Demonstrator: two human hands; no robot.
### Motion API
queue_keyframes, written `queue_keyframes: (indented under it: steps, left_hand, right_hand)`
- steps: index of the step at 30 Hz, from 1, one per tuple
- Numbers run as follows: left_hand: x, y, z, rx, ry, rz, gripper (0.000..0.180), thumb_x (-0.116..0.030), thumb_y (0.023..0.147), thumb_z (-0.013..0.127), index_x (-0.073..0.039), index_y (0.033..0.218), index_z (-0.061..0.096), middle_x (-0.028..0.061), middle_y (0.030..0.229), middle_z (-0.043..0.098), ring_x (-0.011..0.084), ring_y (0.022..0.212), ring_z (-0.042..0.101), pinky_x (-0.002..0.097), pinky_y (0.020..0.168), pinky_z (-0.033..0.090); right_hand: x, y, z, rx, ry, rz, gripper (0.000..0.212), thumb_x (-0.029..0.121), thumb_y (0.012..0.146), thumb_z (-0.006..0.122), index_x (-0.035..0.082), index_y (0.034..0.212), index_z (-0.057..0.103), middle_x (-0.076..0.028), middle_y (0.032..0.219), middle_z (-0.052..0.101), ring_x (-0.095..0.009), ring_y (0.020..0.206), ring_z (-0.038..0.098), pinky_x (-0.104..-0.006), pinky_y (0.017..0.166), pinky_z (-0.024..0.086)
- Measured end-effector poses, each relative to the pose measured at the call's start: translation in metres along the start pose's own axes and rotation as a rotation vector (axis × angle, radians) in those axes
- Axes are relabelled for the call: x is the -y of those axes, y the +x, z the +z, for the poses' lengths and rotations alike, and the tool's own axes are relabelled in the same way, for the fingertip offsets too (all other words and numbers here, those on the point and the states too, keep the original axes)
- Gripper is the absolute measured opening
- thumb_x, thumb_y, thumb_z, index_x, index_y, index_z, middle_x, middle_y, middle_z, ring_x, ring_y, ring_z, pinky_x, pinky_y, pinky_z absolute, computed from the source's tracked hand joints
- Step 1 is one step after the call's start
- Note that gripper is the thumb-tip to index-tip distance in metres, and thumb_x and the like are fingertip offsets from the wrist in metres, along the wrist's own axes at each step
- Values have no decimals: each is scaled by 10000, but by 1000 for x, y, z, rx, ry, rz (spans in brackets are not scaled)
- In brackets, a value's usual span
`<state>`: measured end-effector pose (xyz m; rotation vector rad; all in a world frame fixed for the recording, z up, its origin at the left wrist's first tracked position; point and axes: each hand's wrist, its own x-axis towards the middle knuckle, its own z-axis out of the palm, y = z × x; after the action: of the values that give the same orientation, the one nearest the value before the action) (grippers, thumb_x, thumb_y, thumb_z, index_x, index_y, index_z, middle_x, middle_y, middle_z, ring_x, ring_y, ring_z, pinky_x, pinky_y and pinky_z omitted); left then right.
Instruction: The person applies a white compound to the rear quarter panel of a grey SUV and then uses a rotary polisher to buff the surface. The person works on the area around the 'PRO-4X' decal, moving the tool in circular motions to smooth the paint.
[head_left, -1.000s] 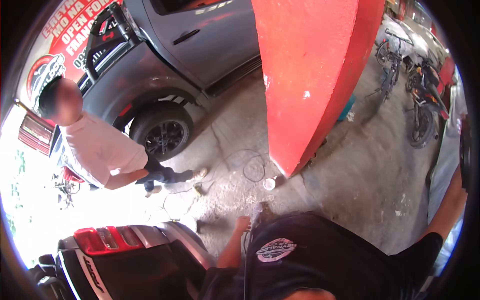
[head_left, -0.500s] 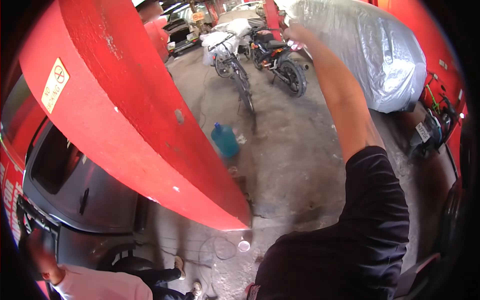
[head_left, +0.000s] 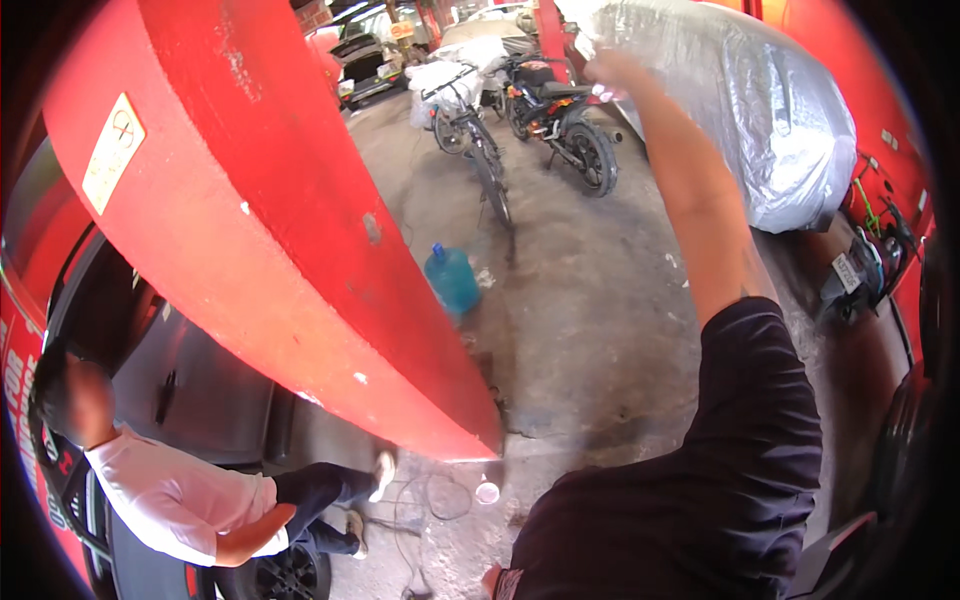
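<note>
Garage: concrete floor (head_left: 590, 330), red pillar (head_left: 330, 290).
Right hand (head_left: 612, 75) raised, well apart from mostly hidden left hand (head_left: 491, 578); neither grip determinable. Motorcycle (head_left: 562, 122) toward floor's far edge, appearing just left of right hand.

Vehicle garage, bare concrete floor (head_left: 610, 330), red pillar (head_left: 260, 210); parked motorcycle (head_left: 556, 112), bicycle (head_left: 489, 172), dark vehicle (head_left: 205, 405), silver-covered vehicle (head_left: 735, 110)

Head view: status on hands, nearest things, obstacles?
Right hand raised, grip unclear. Left hand not clearly seen. Right hand appears between motorcycle and silver cover. Red pillar, blue jug left of outstretched arm.
</note>
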<state>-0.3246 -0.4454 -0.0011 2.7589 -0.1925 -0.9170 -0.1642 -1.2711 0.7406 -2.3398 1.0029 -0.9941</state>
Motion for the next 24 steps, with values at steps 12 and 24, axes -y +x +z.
queue_keyframes:
  steps: [12,24]
  left_hand:
    - [57,-48,47,-206,41,246,283,-386,798,719,-112,859,687,144,867,725,368,836,717,516,697,550]
    - [91,-115,-2,-188,-1336,-688,240,-244,897,633,-55,973,761,49,734,690,159,588,669,344,480,536]
  right_hand:
    - [-196,115,50,224,-163,-273,356,349,978,555,48,1108,696,-92,822,668,-229,673,640,-401,613,535]
    - [-251,-381,296,1561,97,491,613,128,939,638,38,1516,452,-95,860,712,-213,698,707,-373,635,606]
